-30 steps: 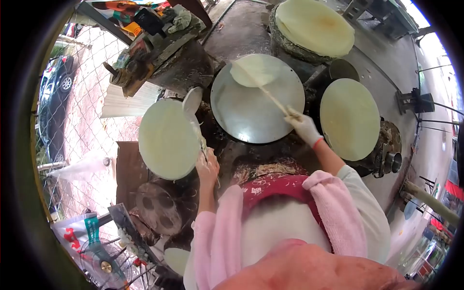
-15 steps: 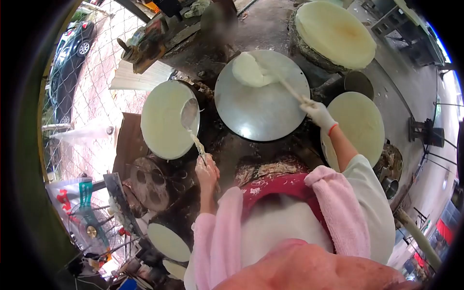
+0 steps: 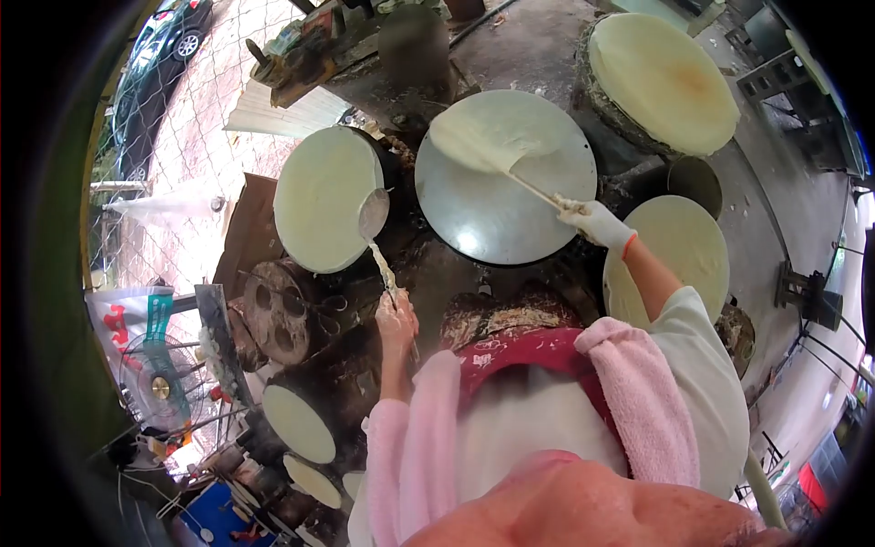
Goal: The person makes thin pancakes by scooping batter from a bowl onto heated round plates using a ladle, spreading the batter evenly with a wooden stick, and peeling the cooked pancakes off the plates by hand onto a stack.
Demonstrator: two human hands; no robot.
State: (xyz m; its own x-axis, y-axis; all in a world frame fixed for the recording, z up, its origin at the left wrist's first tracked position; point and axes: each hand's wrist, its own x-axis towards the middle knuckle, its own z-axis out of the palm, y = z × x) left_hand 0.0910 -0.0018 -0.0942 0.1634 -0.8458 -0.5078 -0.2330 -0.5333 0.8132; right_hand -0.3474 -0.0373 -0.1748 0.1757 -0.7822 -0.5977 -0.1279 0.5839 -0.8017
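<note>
The right hand, in a white glove with an orange band at the wrist, has its fingers closed round the stick near its end. The stick runs out beyond the fingertips over the round griddle, to a pale patch of batter on the griddle's far part. The batter lies well apart from the fingers; where the stick's tip ends within it cannot be made out.

The left hand, bare and smeared with batter, is closed round the handle of a ladle. The batter-coated handle extends ahead of the fingers, and the bowl is at the near right edge of the left pancake. Whether it touches cannot be told.

Noted nearby: a right pancake, partly hidden by the forearm; a far pancake with a browned spot; a pink towel over the person's shoulders.
</note>
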